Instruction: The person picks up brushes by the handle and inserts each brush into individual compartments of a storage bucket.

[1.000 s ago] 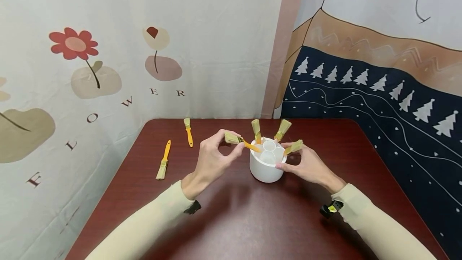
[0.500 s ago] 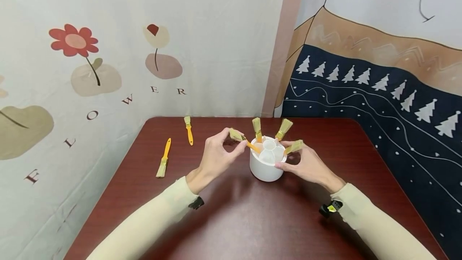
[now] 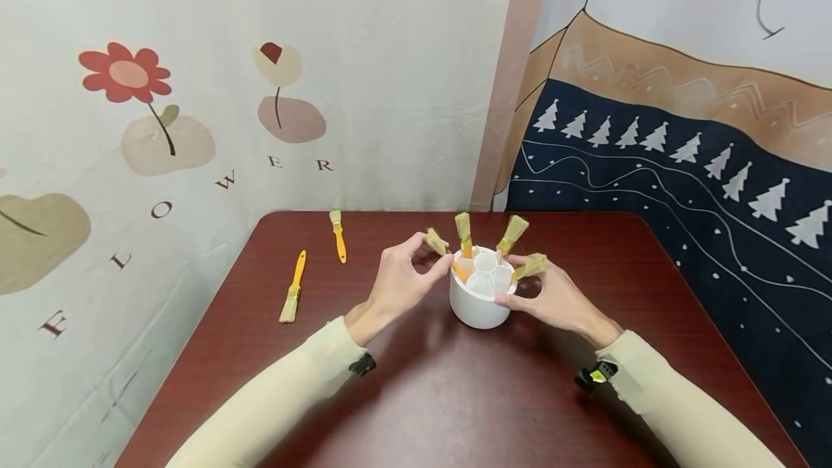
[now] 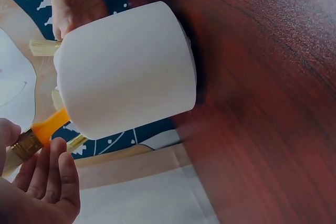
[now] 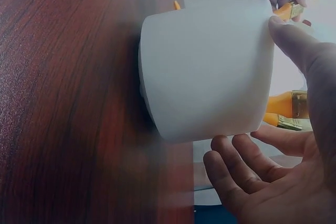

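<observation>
Two-handed work at a dark red-brown table (image 3: 468,396), seen from above and from both wrists. The left hand (image 3: 404,273) pinches a flat brush (image 3: 437,243) near its metal collar; its thumb and fingers (image 4: 68,179) are parted only by the thickness of the brush, whose yellow handle slants down inside the rim at the left side of a white holder (image 3: 479,313). The holder, round and upright on the table, has a central ring with compartments arranged about it. The right hand (image 3: 552,295) holds its right side, thumb (image 5: 294,40) against the rim and remaining fingers against the wall farther round, spread as wide as the holder between them. Three further brushes stand in the holder, bristles up: a back-left brush (image 3: 463,226), a back-right brush (image 3: 513,232) and a right-hand brush (image 3: 533,264) leaning outward over the right hand. Two loose brushes lie on the table well to the left: a near brush (image 3: 290,303), bristles toward the person, and a far brush (image 3: 339,239), bristles toward the table's back edge. Behind hang a pale flower-printed cloth (image 3: 403,78) and, at right, a tree-printed cloth (image 3: 617,165).
</observation>
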A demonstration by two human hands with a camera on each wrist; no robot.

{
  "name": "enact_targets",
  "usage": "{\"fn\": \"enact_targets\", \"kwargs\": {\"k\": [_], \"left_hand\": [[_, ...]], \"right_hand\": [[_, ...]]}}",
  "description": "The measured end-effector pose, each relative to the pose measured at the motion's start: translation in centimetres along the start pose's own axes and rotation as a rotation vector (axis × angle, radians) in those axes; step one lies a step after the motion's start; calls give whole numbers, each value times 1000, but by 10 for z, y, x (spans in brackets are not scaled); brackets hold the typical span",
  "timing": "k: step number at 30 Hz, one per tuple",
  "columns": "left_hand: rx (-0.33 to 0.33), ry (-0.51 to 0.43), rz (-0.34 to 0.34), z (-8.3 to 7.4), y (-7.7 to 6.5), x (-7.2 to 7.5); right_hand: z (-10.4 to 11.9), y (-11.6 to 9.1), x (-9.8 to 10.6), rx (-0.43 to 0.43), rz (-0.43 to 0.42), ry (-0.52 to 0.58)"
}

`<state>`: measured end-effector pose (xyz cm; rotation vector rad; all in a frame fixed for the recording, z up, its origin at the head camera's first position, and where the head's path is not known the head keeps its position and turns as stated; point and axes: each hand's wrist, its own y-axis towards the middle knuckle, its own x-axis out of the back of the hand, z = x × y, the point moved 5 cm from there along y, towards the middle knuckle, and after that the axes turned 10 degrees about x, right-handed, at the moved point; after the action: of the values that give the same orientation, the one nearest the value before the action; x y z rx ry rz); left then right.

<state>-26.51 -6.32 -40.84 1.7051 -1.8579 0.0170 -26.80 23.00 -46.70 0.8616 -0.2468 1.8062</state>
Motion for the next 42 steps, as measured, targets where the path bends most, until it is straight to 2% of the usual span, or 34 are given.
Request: {"fn": "enact_targets", "kwargs": {"k": [7,15,25,33,42], "left_hand": [[58,22,12,4,3,-6],[85,86,42,9,5,-12],[62,199,63,14,5,-17],[86,169,116,15,3,-19],[124,117,140,21,0,-11]], "right_hand": [[2,2,2,3,-6,-8],[2,2,0,2,-2,-18],[3,2,-3,3,-5,-24],[4,0,-2,-13,-5,-26],[5,-1,-3,-30,-12,-19]]}}
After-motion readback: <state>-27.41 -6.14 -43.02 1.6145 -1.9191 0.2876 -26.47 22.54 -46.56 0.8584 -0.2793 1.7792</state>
